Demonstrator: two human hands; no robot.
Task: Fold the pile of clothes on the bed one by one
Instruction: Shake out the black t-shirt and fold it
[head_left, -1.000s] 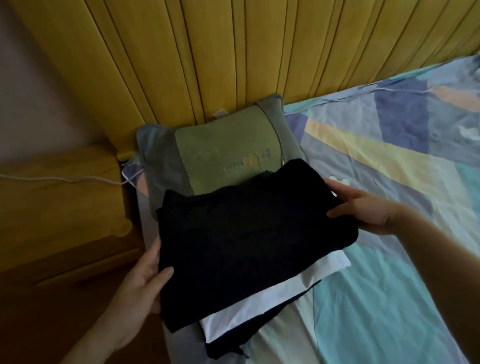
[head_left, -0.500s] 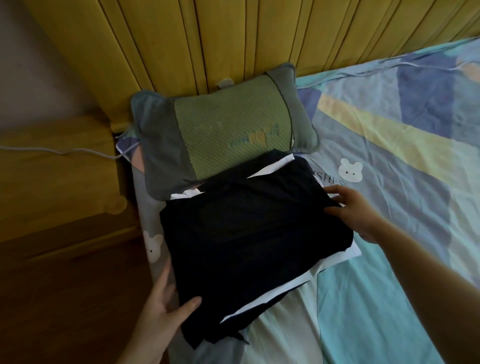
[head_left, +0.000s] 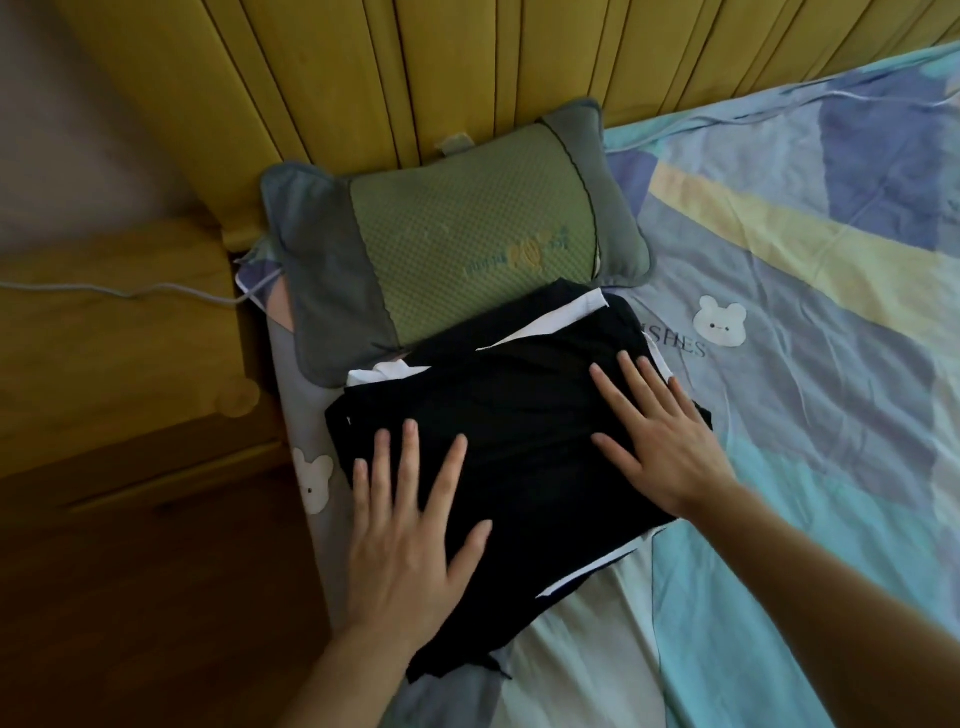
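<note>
Left hand (head_left: 410, 525) and right hand (head_left: 660, 431) lie flat, fingers spread, pressing the folded black garment (head_left: 524, 436) atop the stack just below the pillow (head_left: 457, 234). Best to smooth outward evenly, squaring edges without shifting the white layer (head_left: 566, 314) beneath.

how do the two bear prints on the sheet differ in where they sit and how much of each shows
The right bear print lies out on the open sheet past the black folded garment, face fully visible, beside printed letters. The left bear print sits at the bed's edge near the left hand and looks narrower there. Both are white bear heads.
</note>
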